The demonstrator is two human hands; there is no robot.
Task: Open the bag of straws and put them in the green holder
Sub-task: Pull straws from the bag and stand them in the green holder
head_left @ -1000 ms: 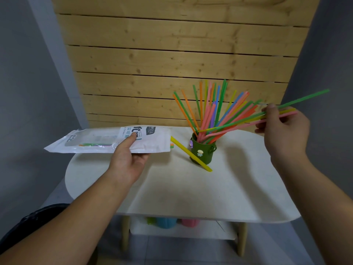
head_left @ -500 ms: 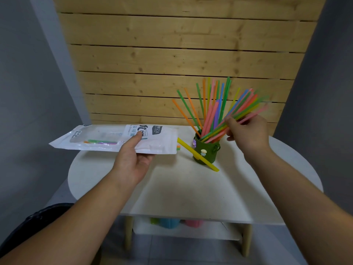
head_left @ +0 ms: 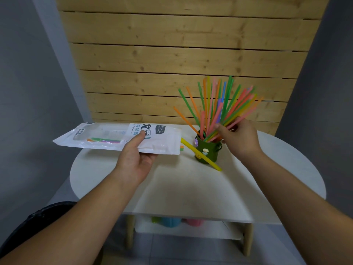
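Note:
My left hand (head_left: 136, 161) holds the white straw bag (head_left: 107, 138) level above the table's left side, open end to the right; a few coloured straws show inside it. A yellow straw (head_left: 200, 153) sticks out of the bag's mouth and slants down in front of the green holder (head_left: 208, 150). The holder stands on the white table (head_left: 191, 188) and is full of fanned-out coloured straws (head_left: 215, 100). My right hand (head_left: 240, 138) is just right of the holder, fingers closed around a small bunch of straws whose lower ends sit in the holder.
A wooden slat wall (head_left: 172, 54) backs the table, with grey walls on both sides. Coloured cups (head_left: 172, 221) sit on the shelf under the tabletop. A dark object (head_left: 38, 222) lies at the lower left by my left arm.
My right hand has carried the bunch of straws from the far right in to the holder and set their ends into it. The bag and my left hand have stayed almost still.

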